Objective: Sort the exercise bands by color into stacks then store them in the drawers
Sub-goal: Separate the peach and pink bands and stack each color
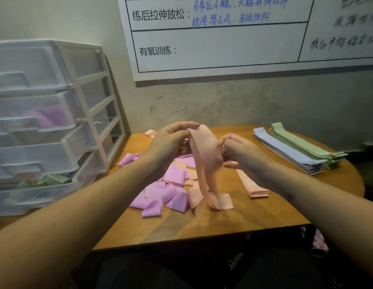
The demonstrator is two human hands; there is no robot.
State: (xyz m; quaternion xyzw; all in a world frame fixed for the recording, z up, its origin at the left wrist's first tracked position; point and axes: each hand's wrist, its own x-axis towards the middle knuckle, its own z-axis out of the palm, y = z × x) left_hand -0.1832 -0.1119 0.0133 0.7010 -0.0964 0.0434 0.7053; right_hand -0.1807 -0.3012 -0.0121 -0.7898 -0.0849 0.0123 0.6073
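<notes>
Hands are meeting at the centre of the frame: the left hand [171,140] is pinching the top edge of a peach band [204,155] between thumb and fingers, while the right hand [237,151] is gripping the same band's side with curled fingers. That band is hanging down, its lower end curling onto the wooden table [202,226]. Just below and left, a loose pile of pink bands [171,190] is lying (a few peach ones mixed in). Right of it a flat peach stack [254,188] is sitting. At the upper right, a blue stack [290,153] and a green stack [306,142] are lying side by side. At the left edge, a clear drawer unit [46,122] is standing
</notes>
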